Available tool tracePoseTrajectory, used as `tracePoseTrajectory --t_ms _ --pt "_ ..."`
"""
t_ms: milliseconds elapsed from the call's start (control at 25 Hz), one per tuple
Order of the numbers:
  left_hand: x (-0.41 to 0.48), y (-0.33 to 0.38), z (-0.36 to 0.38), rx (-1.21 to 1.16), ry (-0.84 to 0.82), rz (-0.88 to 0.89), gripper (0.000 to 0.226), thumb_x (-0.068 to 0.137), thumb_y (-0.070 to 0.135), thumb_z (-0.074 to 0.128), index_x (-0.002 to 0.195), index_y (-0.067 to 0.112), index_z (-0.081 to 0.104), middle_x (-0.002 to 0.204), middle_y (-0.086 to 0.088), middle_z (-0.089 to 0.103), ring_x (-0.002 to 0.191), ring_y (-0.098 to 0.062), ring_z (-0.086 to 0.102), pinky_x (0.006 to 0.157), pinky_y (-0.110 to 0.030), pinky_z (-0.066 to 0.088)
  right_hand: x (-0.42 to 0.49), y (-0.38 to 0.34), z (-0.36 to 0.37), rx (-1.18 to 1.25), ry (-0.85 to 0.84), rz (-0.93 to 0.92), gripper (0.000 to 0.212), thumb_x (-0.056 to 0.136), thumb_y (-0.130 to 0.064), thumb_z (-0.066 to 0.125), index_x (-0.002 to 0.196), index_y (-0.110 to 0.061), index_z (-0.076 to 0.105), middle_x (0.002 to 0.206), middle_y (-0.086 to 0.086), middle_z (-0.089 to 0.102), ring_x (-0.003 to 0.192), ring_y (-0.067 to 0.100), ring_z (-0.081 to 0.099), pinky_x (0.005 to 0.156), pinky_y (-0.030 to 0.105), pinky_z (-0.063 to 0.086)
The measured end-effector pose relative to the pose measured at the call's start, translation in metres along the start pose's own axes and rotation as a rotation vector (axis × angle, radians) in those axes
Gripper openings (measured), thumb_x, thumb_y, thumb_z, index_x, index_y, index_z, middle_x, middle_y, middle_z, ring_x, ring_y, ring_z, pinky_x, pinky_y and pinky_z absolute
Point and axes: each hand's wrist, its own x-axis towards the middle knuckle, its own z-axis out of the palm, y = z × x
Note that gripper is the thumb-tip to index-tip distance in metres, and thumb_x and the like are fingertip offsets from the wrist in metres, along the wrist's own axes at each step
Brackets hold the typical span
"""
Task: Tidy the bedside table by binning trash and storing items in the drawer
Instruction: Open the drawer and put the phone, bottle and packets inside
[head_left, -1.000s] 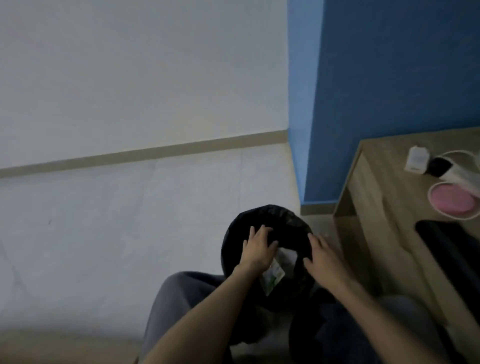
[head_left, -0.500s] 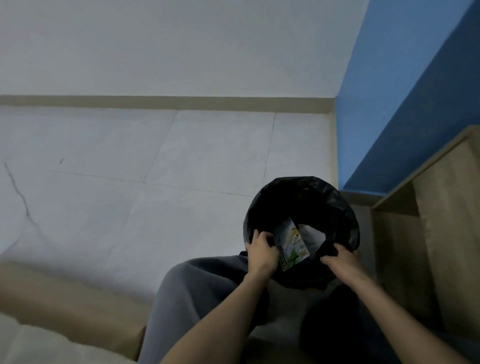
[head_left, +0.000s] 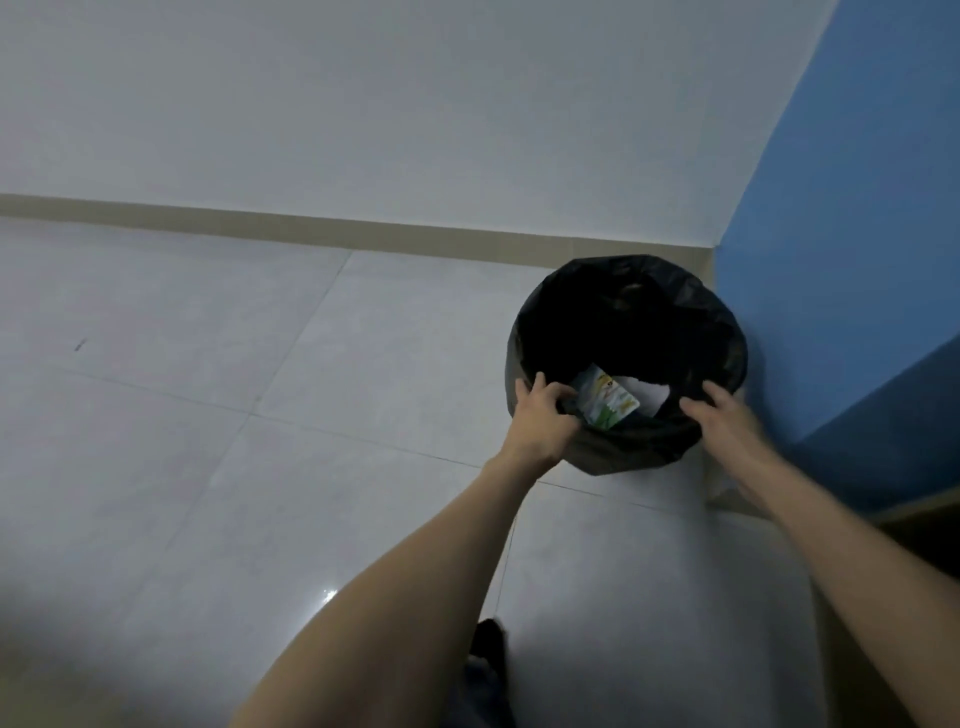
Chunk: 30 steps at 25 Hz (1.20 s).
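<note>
Both arms reach out over the floor (head_left: 260, 415). The left hand (head_left: 543, 415) curls over the near rim of the bin (head_left: 634, 460). The blurred right hand (head_left: 727, 423) touches the rim; its grip I cannot tell. Inside lie a green-and-white packet (head_left: 605, 402), print unreadable, and white paper (head_left: 647, 397). The bin stands by the blue wall (head_left: 841, 260).

Black on grey
A round bin lined with black plastic bag (head_left: 722, 317); white packet printed green and yellow (head_left: 605, 404); pale grey floor tiles (head_left: 260, 467), beige skirting (head_left: 311, 228), blue wall (head_left: 857, 260).
</note>
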Motion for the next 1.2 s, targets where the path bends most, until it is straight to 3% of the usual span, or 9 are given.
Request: tracePoseTrajectory --t_ms 120,240,320,440,520,640,760,960,1200 --pt "-0.015 0.01 -0.001 0.014 0.024 0.047 0.044 0.079 0.007 0.047 0.121 0.014 0.056 0.146 -0.018 0.036 0.14 -0.035 0.022 0.112 -0.043 0.03 -0.022 -0.017 -0.008 -0.125 -0.05 -0.1 0.057 0.091 -0.022 0.052 0.142 -0.011 0.031 0.156 0.007 0.015 0.141 0.024 0.02 0.113 0.032 0.017" --pt "-0.053 0.031 0.003 -0.004 0.023 0.107 0.039 0.078 0.015 0.048 0.116 0.015 0.057 0.125 -0.012 0.049 0.119 -0.029 0.045 0.095 -0.032 0.04 -0.073 -0.037 -0.032 -0.192 -0.087 -0.16 0.058 0.09 -0.022 0.053 0.143 -0.015 0.03 0.156 0.006 0.017 0.142 0.023 0.02 0.113 0.032 0.017" --pt "-0.088 0.055 0.008 -0.028 0.009 0.159 0.039 0.078 0.008 0.05 0.116 0.015 0.058 0.12 -0.011 0.053 0.11 -0.029 0.053 0.091 -0.031 0.042 -0.119 -0.043 -0.062 -0.271 -0.059 -0.201 0.058 0.09 -0.024 0.053 0.143 -0.018 0.03 0.156 0.005 0.019 0.142 0.023 0.021 0.113 0.033 0.019" --pt "-0.142 0.106 0.029 -0.048 -0.07 0.265 0.047 0.075 -0.001 0.049 0.118 0.013 0.058 0.124 -0.011 0.059 0.116 -0.028 0.054 0.099 -0.033 0.043 -0.189 -0.044 -0.115 -0.544 0.011 -0.319 0.059 0.091 -0.021 0.05 0.144 -0.017 0.027 0.157 0.006 0.014 0.144 0.021 0.015 0.115 0.034 0.017" --pt "-0.186 0.145 0.052 -0.056 -0.147 0.339 0.046 0.077 -0.001 0.051 0.12 0.014 0.056 0.127 -0.011 0.058 0.118 -0.029 0.054 0.096 -0.03 0.042 -0.234 -0.035 -0.155 -0.649 0.061 -0.365 0.059 0.089 -0.017 0.049 0.144 -0.015 0.027 0.157 0.007 0.013 0.144 0.022 0.013 0.116 0.035 0.02" --pt "-0.242 0.183 0.095 -0.055 -0.271 0.456 0.043 0.082 0.004 0.054 0.123 0.014 0.055 0.127 -0.011 0.059 0.118 -0.025 0.053 0.085 -0.02 0.037 -0.284 -0.014 -0.211 -0.673 0.174 -0.36 0.058 0.085 -0.014 0.052 0.14 -0.012 0.034 0.154 0.009 0.022 0.142 0.024 0.022 0.114 0.034 0.025" --pt "-0.276 0.213 0.135 0.009 -0.373 0.503 0.046 0.082 0.003 0.051 0.126 0.018 0.052 0.121 -0.017 0.061 0.11 -0.032 0.057 0.08 -0.027 0.043 -0.322 0.012 -0.272 -0.644 0.353 -0.286 0.055 0.083 -0.012 0.056 0.135 -0.008 0.041 0.148 0.012 0.035 0.137 0.027 0.031 0.112 0.037 0.028" --pt "-0.3 0.246 0.181 0.093 -0.466 0.619 0.049 0.08 0.005 0.053 0.128 0.016 0.05 0.131 -0.011 0.055 0.122 -0.027 0.051 0.1 -0.032 0.043 -0.352 0.057 -0.346 -0.559 0.577 -0.161 0.05 0.078 -0.008 0.062 0.126 -0.008 0.051 0.133 0.018 0.051 0.122 0.034 0.049 0.103 0.042 0.039" --pt "-0.308 0.247 0.236 0.425 -0.574 0.756 0.062 0.084 0.033 0.059 0.141 0.021 0.037 0.154 -0.009 0.028 0.138 -0.03 0.027 0.116 -0.039 0.025 -0.36 0.104 -0.363 -0.545 0.437 0.091 0.064 0.083 -0.032 0.059 0.139 -0.016 0.034 0.137 0.009 0.048 0.12 0.023 0.048 0.1 0.034 0.039"
